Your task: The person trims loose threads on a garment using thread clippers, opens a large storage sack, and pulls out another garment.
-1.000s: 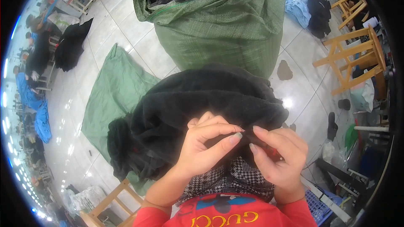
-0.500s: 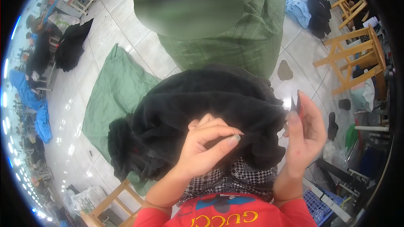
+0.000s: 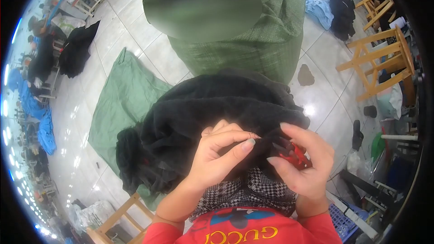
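Black fleecy fabric (image 3: 199, 117) lies bunched across my lap. Over its near side, my left hand (image 3: 221, 153) is closed in a pinch, thumb and forefinger together. A fine dark strand seems to show at those fingertips, but what they grip is too small to make out. Close by on the right, my right hand (image 3: 307, 158) holds red-handled thread snips (image 3: 296, 156) in its palm. Its thumb and forefinger stand apart around them. The dark blades point left toward my left fingertips and blend into the fabric.
A large green woven sack (image 3: 235, 56) stands just beyond the fabric. Pale green cloth (image 3: 124, 104) spreads over the tiled floor at left. Wooden stools (image 3: 384, 63) stand at right, near blue and black clothes (image 3: 341, 13). A blue plastic basket (image 3: 341, 221) sits at lower right.
My right hand has come down and left with the snips, from beside the fabric to near my left fingertips. The snips' blades have swung from upward to leftward. My left hand has barely moved.
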The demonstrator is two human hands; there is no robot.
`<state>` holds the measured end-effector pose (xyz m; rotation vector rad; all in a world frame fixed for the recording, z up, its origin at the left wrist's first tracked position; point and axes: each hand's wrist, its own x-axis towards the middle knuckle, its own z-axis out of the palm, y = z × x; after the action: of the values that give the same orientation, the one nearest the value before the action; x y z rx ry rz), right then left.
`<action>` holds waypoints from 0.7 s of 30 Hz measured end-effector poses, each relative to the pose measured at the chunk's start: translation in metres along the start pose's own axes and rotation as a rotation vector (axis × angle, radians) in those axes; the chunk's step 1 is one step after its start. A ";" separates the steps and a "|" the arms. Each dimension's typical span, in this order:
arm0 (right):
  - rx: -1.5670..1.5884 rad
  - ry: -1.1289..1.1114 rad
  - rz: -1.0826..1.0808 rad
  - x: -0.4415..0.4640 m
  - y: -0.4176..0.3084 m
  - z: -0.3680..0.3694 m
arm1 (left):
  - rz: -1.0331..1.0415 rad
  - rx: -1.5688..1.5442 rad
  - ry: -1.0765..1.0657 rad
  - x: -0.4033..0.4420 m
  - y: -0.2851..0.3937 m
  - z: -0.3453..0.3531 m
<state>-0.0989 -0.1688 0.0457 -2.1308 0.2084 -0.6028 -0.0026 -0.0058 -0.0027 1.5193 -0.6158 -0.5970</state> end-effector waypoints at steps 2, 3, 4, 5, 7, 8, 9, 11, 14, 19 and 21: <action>0.013 0.015 0.070 0.001 -0.001 0.001 | 0.004 0.022 -0.004 -0.001 0.000 0.000; -0.048 -0.065 0.008 0.003 0.002 0.001 | 0.000 0.031 -0.020 -0.001 0.000 0.000; -0.109 -0.135 -0.050 0.004 0.007 0.002 | -0.004 0.045 -0.046 -0.001 0.000 -0.001; -0.078 -0.120 -0.132 0.005 0.016 0.006 | 0.007 0.071 -0.058 -0.001 -0.002 -0.001; 0.001 -0.002 0.020 0.007 0.023 0.012 | 0.033 0.211 -0.090 -0.002 0.002 0.000; 0.187 0.018 0.269 0.013 0.021 0.008 | 0.043 0.221 -0.103 -0.002 0.003 0.000; 0.188 0.032 0.265 0.018 0.019 0.004 | 0.034 0.170 -0.076 -0.003 0.002 0.001; 0.653 0.159 0.348 0.027 0.017 -0.004 | 0.037 0.053 -0.025 0.002 0.002 0.000; 0.662 0.071 0.317 0.019 0.020 -0.009 | 0.154 0.573 0.003 0.005 0.032 -0.007; 0.766 0.063 0.386 -0.008 0.011 -0.008 | 0.386 0.831 0.010 0.020 0.045 0.007; 0.731 0.019 0.369 -0.017 0.009 -0.009 | 0.358 0.723 0.000 0.021 0.039 0.008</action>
<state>-0.1173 -0.1745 0.0376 -1.3379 0.3253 -0.3955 0.0059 -0.0279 0.0358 2.0030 -1.1547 -0.0863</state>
